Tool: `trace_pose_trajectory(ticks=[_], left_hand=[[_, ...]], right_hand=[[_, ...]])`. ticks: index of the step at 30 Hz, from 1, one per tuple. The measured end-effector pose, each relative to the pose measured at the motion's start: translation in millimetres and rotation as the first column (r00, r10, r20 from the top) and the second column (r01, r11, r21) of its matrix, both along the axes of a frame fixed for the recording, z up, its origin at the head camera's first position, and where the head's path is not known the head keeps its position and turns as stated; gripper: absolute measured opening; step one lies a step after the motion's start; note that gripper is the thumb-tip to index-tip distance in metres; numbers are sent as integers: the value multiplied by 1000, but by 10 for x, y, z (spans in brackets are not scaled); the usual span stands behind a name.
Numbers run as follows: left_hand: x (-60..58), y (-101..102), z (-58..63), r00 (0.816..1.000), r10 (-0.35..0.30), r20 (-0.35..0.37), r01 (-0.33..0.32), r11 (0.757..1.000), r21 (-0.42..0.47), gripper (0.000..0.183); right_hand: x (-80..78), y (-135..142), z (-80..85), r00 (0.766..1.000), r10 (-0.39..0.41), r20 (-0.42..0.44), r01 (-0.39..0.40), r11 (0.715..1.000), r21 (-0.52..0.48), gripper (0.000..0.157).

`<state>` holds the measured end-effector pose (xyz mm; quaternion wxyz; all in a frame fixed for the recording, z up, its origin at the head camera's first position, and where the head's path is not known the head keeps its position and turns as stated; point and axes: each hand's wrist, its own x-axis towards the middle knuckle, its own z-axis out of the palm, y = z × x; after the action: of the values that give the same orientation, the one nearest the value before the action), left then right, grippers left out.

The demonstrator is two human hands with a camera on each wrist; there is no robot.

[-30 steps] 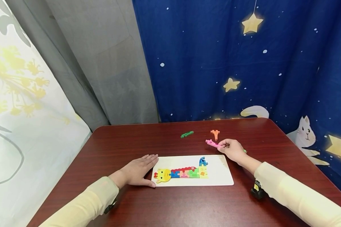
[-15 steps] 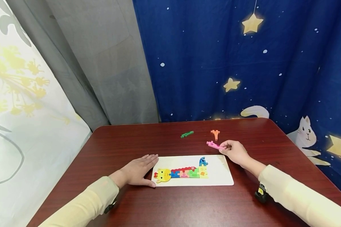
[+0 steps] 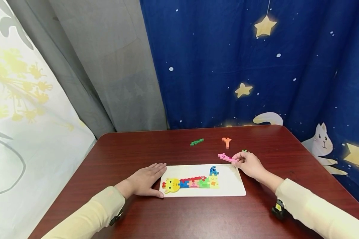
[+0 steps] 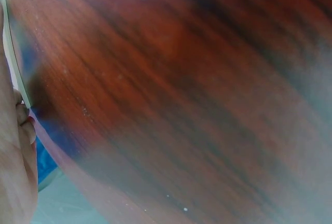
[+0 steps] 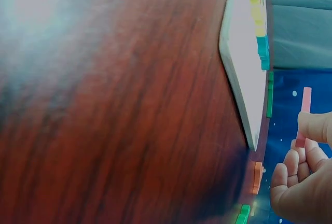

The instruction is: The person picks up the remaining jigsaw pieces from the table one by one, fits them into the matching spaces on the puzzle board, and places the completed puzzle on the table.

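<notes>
My right hand pinches a long pink puzzle piece by its right end, above the far right corner of a white board. In the right wrist view the pink piece shows edge-on between thumb and fingers. Flat at the board's left end lies my left hand, fingers straight, thumb along the near corner. On the board is a partly assembled giraffe puzzle: a yellow head, a red mane strip, blue, pink, green and yellow blocks in a row, and a blue piece above the yellow block.
Beyond the board lie a dark green piece and an orange piece. A light green piece shows partly behind my right hand. The wooden table ends at blue and grey curtains.
My right hand has moved toward me and slightly right with the pink piece, closer to the board's far right corner. The left hand stays put.
</notes>
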<state>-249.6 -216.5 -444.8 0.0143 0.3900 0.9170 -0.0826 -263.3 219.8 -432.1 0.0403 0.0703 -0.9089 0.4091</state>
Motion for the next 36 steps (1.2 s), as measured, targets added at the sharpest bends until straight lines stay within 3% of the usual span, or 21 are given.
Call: trace_pose_trajectory(ticks=[7, 36], left_hand=[[-3, -8, -9, 1000, -16, -15, 16, 1000, 6, 111], [-23, -4, -29, 1000, -4, -11, 4, 1000, 2, 112]], right_hand=[[62, 42, -41, 999, 44, -29, -45, 999, -5, 12], [304, 83, -64, 979, 204, 1, -202, 974, -103, 12]])
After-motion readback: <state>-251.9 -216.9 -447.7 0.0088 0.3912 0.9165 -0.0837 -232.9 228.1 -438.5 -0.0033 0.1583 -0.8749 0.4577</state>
